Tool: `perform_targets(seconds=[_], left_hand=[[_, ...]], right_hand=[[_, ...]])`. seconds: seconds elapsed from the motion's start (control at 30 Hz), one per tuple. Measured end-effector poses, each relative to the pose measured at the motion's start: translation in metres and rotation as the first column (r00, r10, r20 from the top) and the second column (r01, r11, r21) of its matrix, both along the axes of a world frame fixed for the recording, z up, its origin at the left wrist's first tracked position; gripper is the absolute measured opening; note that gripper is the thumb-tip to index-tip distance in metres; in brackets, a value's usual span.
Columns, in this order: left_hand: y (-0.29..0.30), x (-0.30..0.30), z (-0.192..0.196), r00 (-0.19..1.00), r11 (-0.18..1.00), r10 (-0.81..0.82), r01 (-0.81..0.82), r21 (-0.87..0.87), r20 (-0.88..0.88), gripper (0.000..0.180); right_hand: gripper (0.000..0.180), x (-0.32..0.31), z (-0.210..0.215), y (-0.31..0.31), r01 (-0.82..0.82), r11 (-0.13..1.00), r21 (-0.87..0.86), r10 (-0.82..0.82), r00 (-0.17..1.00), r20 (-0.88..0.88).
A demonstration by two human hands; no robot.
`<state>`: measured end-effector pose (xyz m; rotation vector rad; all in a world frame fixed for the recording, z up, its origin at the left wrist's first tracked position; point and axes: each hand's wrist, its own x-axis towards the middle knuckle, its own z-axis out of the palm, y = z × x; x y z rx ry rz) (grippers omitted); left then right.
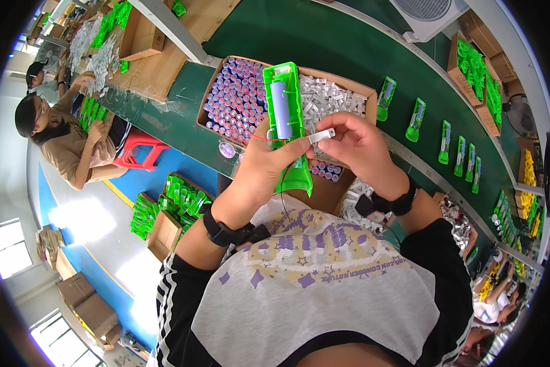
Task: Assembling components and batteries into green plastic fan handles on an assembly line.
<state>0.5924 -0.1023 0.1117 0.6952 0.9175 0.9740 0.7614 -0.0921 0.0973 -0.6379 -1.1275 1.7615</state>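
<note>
while the green conveyor belt (pixel 324 43) runs beyond our hands, a cardboard box (pixel 365 93) of purple cells and white parts sits just behind them. our left hand (pixel 264 168) grips a green casing (pixel 287 116) upright, holding a pale cylindrical cell. beside it, our right hand (pixel 357 147) pinches a small white part (pixel 321 136).

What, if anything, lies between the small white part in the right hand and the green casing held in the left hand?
Nothing visible: the white part, pinched in the right hand, sits just right of the green casing that the left hand grips, with only a thin red wire nearby.
</note>
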Motion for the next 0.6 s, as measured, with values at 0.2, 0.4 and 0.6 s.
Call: perform_targets(seconds=[0.2,0.4,0.6], left_hand=[[-0.002,0.002,-0.006,0.981,0.987,-0.074,0.098,0.129,-0.177,0.041],[-0.009,0.002,-0.015,0.824,0.959,-0.038,0.189,0.210,-0.565,0.044],[-0.008,0.005,-0.017,0.763,0.929,-0.130,0.316,0.191,-0.633,0.048]], right_hand=[[0.016,-0.005,-0.005,0.003,0.191,0.974,0.120,-0.192,0.981,-0.005],[0.017,0.016,0.007,0.015,0.236,0.924,0.300,-0.330,0.888,0.319],[0.016,0.018,0.010,0.019,0.273,0.932,0.237,-0.341,0.882,0.326]])
